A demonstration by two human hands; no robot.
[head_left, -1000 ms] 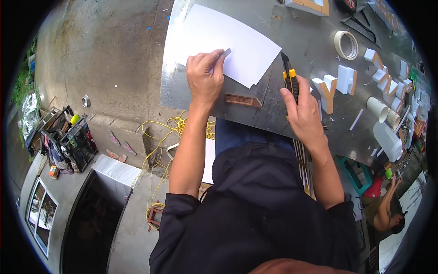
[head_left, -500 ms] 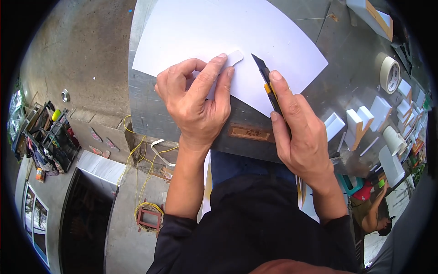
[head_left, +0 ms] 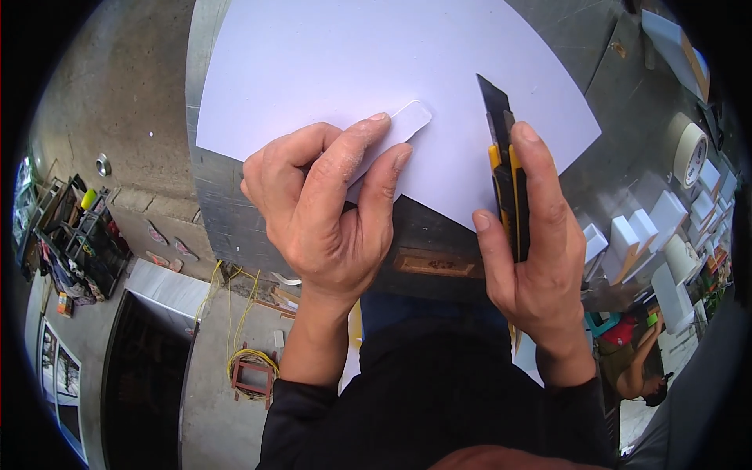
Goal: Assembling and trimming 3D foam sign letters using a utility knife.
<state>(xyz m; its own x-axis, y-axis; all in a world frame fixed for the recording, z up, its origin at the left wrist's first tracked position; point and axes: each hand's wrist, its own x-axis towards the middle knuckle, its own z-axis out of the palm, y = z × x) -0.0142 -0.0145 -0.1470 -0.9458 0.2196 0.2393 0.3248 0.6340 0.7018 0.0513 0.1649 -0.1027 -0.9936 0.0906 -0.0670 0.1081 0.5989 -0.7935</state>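
My left hand (head_left: 325, 211) is closed, thumb and fingers pinching a small white strip (head_left: 411, 117) against a large white sheet with a curved edge (head_left: 313, 63). My right hand (head_left: 540, 243) grips a yellow-and-black utility knife (head_left: 503, 160), its bare blade pointing away from me over the sheet, to the right of the strip. The strip's lower end is hidden by my fingers. Under the sheet is a grey metal table (head_left: 227, 211). A brown oblong piece (head_left: 435, 264) lies near its front edge, between my wrists.
White blocks (head_left: 627, 239), some with tan edges, crowd the table's right side near a roll of tape (head_left: 688, 153). Beyond the table's left side is concrete floor with yellow cord (head_left: 227, 286) and a reddish square frame (head_left: 252, 374). Another person (head_left: 634, 368) is at the lower right.
The view has moved closer to the sheet. My right hand has brought the knife from beside the sheet to over it, and the blade has swung more upright since half a second ago.
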